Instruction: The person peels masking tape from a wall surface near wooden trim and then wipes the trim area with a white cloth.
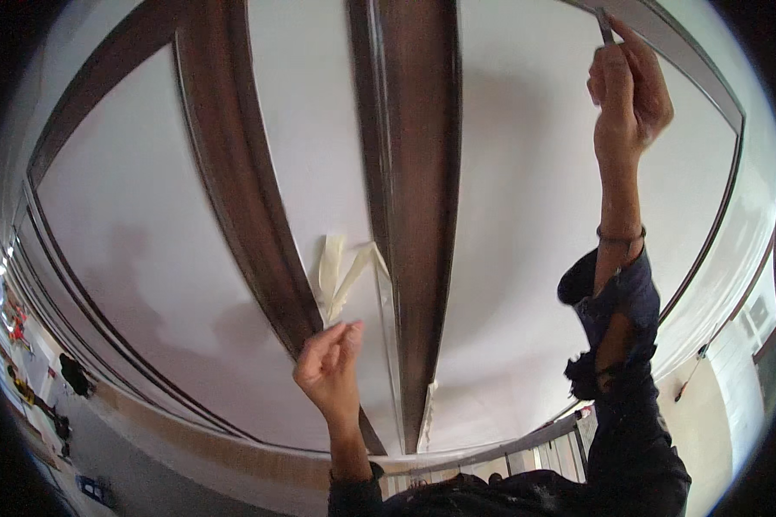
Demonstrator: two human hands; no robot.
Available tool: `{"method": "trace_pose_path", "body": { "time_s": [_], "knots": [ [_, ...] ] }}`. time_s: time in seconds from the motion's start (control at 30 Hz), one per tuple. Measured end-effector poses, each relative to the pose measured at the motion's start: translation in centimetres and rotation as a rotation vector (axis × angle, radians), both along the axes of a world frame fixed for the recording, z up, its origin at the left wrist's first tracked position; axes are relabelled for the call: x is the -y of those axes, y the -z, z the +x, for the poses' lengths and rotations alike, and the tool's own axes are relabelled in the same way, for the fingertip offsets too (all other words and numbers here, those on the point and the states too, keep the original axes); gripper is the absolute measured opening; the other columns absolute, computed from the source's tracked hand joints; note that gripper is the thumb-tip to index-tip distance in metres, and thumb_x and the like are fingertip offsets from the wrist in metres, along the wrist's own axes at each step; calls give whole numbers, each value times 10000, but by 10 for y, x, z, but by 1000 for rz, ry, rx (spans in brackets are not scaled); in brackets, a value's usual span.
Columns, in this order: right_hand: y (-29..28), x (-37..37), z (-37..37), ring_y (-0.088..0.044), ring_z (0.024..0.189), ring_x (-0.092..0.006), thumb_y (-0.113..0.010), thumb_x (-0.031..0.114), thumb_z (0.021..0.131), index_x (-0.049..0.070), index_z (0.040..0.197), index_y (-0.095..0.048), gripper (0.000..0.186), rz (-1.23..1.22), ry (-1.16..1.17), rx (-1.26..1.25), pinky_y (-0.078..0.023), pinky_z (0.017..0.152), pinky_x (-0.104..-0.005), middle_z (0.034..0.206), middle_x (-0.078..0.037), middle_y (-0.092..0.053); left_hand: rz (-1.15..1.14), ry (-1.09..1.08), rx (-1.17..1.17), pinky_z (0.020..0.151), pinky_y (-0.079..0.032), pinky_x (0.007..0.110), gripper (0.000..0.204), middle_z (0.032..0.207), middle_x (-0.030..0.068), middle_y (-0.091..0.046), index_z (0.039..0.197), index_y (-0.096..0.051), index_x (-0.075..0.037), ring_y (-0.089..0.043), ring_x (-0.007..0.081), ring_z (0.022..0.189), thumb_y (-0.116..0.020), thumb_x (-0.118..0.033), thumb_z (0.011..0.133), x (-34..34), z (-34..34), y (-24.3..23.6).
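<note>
My left hand (329,372) is closed in a pinch at the lower end of a crumpled strip of pale yellow masking tape (350,277). The tape folds upward from the fingertips, and one end reaches the edge of the middle dark brown beam (412,172). Raised high at the right, my right hand (627,103) grips a thin, flat, dark grey tool (606,28) like a narrow blade. Its tip lies near the brown trim (698,65) of a white panel (526,224). The fingers hide the tool's lower part.
Another brown beam (224,138) runs along the left white panel (129,224). A second pale strip (428,414) hangs by the middle beam's lower end. Far below at the left, people (39,401) stand near a grey floor (172,470) and a blue object (90,489).
</note>
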State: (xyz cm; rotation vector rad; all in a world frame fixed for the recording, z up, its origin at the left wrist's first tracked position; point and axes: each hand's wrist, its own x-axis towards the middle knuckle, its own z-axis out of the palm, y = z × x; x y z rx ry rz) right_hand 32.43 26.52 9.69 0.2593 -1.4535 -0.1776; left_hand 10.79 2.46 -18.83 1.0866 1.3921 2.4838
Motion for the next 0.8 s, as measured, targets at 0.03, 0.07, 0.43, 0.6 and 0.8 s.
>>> {"method": "trace_pose_path", "body": {
  "time_s": [0.03, 0.07, 0.43, 0.6, 0.8],
  "knots": [
    [-3, 7, 4, -525, 610, -37, -581, 133, 1012, 8, 1233, -659, 266, 11, -39, -33, -396, 490, -187, 740, -15, -620, -71, -14, 49, 861, -571, 340, 189, 1008, 134, -708, 1070, -658, 52, -683, 192, 953, -718, -5, 899, 0, 6, -4],
    [-2, 8, 4, -506, 581, -26, -569, 148, 1020, 11, 1258, -641, 284, -11, -102, -73, -383, 459, -186, 716, -5, -601, -132, -45, 88, 858, -569, 333, 201, 1006, 130, -707, 1068, -661, 60, -681, 185, 945, -729, -8, 891, 0, 8, -9],
    [63, 53, 2, -381, 458, -12, -527, 202, 1026, -27, 1283, -588, 349, -297, -277, -233, -311, 382, -199, 673, -10, -564, -52, -287, -449, 850, -510, 324, 107, 974, 93, -677, 995, -704, 22, -640, 203, 918, -686, 35, 890, -41, -23, -61],
    [105, 73, 8, -374, 483, -28, -525, 203, 1020, -31, 1296, -563, 363, -395, -339, -229, -291, 390, -212, 707, -40, -560, -83, -496, -797, 850, -499, 355, 297, 987, 82, -669, 1091, -729, -31, -631, 252, 946, -668, 93, 828, -67, -44, -69],
    [158, 96, 24, -380, 504, -31, -541, 218, 1015, -13, 1287, -570, 357, -609, -232, -264, -304, 410, -212, 747, -52, -573, -19, -649, -1047, 998, -421, 408, 386, 1077, 42, -671, 1161, -742, -145, -594, 254, 1014, -752, -32, 792, -60, -51, -65]
  ]
}}
